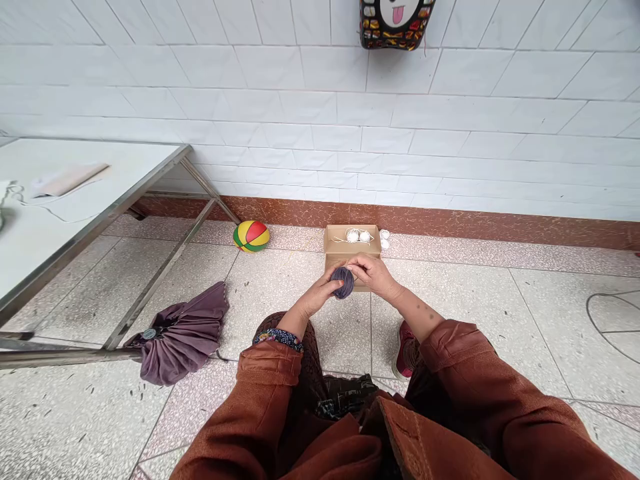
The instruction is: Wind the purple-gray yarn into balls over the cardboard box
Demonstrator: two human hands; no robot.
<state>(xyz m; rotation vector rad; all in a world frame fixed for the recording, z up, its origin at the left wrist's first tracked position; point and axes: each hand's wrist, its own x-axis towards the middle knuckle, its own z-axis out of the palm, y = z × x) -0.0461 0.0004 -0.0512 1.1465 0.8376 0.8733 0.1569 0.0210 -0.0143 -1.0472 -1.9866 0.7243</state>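
A dark purple-grey ball of yarn (343,283) rests in my left hand (320,293), whose fingers and thumb curl around its left side. My right hand (373,272) has its thumb and fingers pinched together at the upper right edge of the ball. Whatever lies between those fingertips is too small to make out. Just beyond both hands an open cardboard box (334,233) stands on the floor, partly covered by them. Two white yarn balls (353,235) with loose strands lie in its far part.
More small white balls (385,239) sit right of the box. A striped ball (251,236) lies by the leg of a metal-framed table (165,163). Purple folded fabric (187,330) is on the floor at left. A black basket (395,37) hangs on the wall; a thin cable (593,320) loops at right.
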